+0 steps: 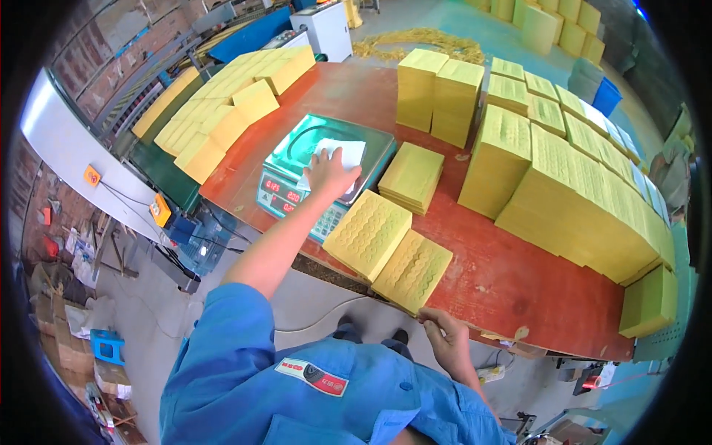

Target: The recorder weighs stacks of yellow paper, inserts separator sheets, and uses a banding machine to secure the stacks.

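My left hand (331,174) rests with spread fingers over a white sheet or thin pad (354,150) on the plate of a digital scale (380,141). The scale has a red lit display and a keypad on its near side. My right hand (449,341) is at the table's near edge, its fingers curled, thumb and forefinger together at the lower corner of a stack of embossed yellow paper (412,271); whether they grip a sheet is too small to make out. A second embossed stack (368,234) lies beside it, and a lower yellow stack (412,176) sits right of the scale.
Tall yellow paper stacks (593,185) line the right of the red table (489,289), with two more stacks (437,93) behind the scale. Further yellow blocks (222,107) lie at the left. A blue bin (607,96) stands beyond the table. A cable (319,324) trails across the floor.
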Demonstrator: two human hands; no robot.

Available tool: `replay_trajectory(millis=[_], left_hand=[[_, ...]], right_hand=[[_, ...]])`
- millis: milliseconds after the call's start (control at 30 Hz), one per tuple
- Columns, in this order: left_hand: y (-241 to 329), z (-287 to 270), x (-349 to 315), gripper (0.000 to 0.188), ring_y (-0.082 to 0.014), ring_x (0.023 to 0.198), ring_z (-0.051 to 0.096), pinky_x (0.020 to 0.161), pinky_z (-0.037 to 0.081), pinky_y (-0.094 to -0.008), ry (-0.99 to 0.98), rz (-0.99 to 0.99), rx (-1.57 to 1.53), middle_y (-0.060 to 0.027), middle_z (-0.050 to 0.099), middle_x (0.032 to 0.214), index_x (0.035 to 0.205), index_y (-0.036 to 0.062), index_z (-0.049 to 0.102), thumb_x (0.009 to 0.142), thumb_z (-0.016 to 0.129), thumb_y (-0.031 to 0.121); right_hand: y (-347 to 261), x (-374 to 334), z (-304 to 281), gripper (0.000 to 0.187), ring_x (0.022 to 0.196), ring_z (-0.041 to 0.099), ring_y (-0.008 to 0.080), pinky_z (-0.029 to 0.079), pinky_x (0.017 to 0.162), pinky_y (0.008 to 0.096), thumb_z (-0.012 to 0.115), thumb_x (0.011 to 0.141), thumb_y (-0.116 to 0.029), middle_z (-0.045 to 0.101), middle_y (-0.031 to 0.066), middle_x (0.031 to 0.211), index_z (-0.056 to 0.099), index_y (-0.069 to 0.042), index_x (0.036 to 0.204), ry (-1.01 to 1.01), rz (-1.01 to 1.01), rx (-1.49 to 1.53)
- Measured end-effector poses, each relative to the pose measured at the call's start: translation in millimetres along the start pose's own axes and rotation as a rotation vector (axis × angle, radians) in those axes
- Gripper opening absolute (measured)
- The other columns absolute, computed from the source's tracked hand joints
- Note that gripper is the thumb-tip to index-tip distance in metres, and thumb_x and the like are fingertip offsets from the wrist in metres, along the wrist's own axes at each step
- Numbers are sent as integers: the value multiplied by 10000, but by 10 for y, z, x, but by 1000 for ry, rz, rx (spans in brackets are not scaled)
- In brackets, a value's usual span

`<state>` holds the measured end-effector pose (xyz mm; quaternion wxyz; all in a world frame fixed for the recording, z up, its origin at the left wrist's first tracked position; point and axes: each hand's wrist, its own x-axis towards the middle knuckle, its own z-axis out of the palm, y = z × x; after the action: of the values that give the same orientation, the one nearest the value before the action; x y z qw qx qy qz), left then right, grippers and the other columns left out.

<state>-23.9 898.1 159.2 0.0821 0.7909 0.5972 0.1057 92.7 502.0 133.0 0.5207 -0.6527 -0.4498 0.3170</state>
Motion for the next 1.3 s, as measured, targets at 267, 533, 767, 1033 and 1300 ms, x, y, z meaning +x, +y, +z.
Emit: replay_trajectory(millis=[267, 533, 767, 1033, 1300], left_hand=[[-130, -177, 17, 539, -362, 1196, 486, 962, 386, -551, 162, 305, 128, -175, 599, 1139, 1063, 22, 656, 784, 644, 484], [-139, -250, 137, 494, -322, 1029, 561, 788, 487, -453, 144, 397, 137, -157, 616, 1000, 954, 27, 666, 757, 682, 479], [-520, -216, 412, 332, -327, 805, 634, 715, 509, -416, 61, 368, -442, -160, 671, 818, 861, 18, 681, 795, 640, 341], [-791, -58, 635, 160, -270, 619, 628, 607, 488, -369, -243, 186, -981, -142, 660, 698, 797, 5, 669, 798, 640, 162], [-712, -118, 541, 197, -265, 672, 663, 634, 503, -371, -93, 272, -860, -127, 676, 753, 978, 67, 690, 815, 647, 170]], right_hand=[[-499, 1095, 338, 183, 905, 673, 196, 524, 803, 307, 575, 910, -28, 694, 134, 959, 653, 36, 1063, -107, -147, -33], [-697, 2410, 870, 234, 906, 658, 162, 521, 793, 284, 514, 944, -66, 666, 87, 991, 623, 51, 1115, -107, -86, 53], [-615, 2913, 1175, 283, 886, 663, 168, 531, 739, 256, 529, 932, -118, 637, 95, 1060, 615, 50, 1144, -37, 130, 253], [-427, 3224, 1439, 312, 843, 680, 253, 530, 747, 343, 580, 872, -149, 692, 172, 970, 650, 15, 1128, 245, -65, -425], [-402, 3218, 1509, 260, 763, 648, 168, 509, 711, 295, 588, 881, -134, 703, 100, 858, 690, -14, 1089, 279, 4, -261]])
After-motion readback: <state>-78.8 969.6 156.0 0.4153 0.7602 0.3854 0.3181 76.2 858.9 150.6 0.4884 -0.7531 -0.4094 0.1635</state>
